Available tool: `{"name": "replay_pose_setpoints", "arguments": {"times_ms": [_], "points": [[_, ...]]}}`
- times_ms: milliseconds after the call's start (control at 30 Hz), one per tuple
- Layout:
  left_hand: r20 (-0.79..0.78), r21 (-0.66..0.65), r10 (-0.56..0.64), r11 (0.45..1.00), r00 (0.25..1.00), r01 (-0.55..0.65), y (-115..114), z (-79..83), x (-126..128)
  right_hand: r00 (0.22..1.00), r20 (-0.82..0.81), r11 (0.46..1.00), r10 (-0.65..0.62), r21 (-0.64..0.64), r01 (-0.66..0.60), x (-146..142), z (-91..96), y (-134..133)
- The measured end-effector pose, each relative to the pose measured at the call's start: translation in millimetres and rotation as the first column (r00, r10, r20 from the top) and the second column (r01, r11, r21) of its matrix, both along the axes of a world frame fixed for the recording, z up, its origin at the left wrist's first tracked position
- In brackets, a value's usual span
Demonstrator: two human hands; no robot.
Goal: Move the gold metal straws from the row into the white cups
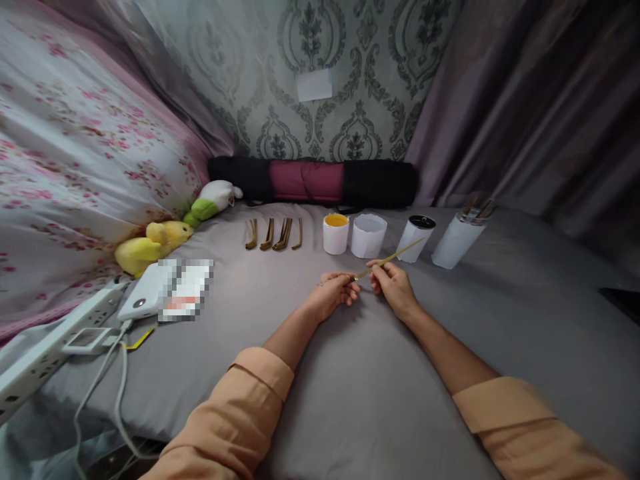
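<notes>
A thin golden-brown strip, long and tapering, slants up to the right between my two hands. My left hand pinches its lower end between thumb and fingertips, where a small shiny bit shows. My right hand grips the same strip further up, its fingers curled round it. Just beyond the hands stand a white-wrapped cup with a yellow inside and a wider white-wrapped cup. Left of them lie several bundles of brown strips, bent at their near ends.
Right of the cups stand a black-topped white cylinder and a taller white container with brown sticks poking out. At left are plush toys, a white device, a power strip and cables. A black-and-maroon roll lies along the wall.
</notes>
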State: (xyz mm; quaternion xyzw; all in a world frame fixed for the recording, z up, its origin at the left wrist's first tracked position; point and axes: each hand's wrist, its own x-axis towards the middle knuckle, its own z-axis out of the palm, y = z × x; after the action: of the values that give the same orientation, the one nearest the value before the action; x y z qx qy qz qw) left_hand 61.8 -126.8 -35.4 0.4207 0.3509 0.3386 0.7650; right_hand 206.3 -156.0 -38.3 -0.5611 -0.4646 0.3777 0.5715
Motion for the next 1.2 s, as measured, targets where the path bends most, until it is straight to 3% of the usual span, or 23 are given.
{"name": "replay_pose_setpoints", "arguments": {"times_ms": [600, 900, 1200], "points": [[-0.043, 0.015, 0.058, 0.998, 0.997, -0.057, -1, 1.1, -1, 0.970, -0.166, 0.982, -0.179, 0.023, 0.185, 13, -4.1, 5], [-0.062, 0.015, 0.068, 0.998, 0.996, -0.067, 0, 0.1, -1, 0.886, -0.371, 0.934, -0.279, 0.109, 0.340, 29, 0.1, 9], [-0.063, 0.004, 0.067, 0.998, 0.996, -0.067, -1, 1.7, -2, 0.844, -0.422, 0.892, -0.331, 0.151, 0.425, 36, 2.2, 10]]}}
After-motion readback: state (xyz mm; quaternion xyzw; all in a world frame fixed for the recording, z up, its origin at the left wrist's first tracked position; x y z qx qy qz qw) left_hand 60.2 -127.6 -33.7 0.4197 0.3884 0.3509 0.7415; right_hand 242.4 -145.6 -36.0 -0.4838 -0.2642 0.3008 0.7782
